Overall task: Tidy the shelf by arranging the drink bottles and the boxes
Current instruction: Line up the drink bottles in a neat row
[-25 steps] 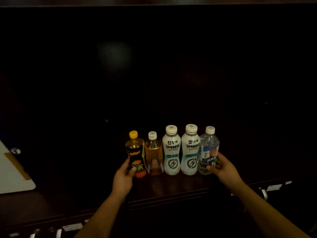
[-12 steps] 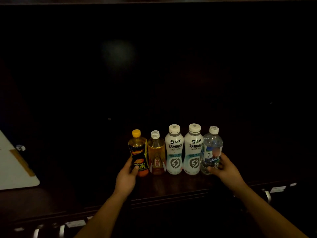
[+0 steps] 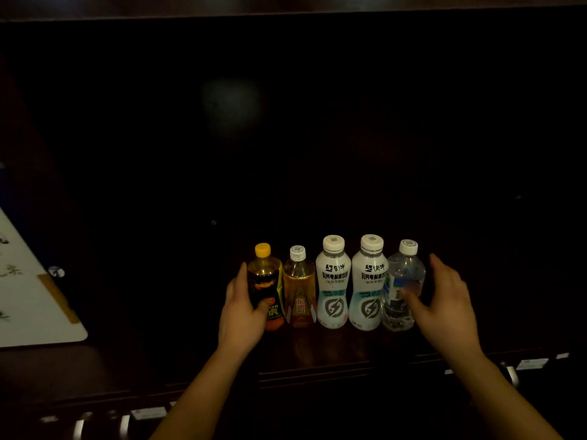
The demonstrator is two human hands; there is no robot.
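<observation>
Five bottles lined up at the front of a dark shelf (image 3: 317,360).

From the head camera: the left hand (image 3: 243,312) wraps the yellow-capped bottle (image 3: 266,281) at one end, while the right hand (image 3: 444,306) is spread loose beside the clear water bottle (image 3: 401,287), thumb brushing it, apparently bracketing the row to square it. Between stand a tea bottle (image 3: 298,287) and two white bottles (image 3: 333,281). No boxes are identifiable.

Dark wooden shelf (image 3: 317,360) carries five upright bottles (image 3: 333,281) in a row.
</observation>
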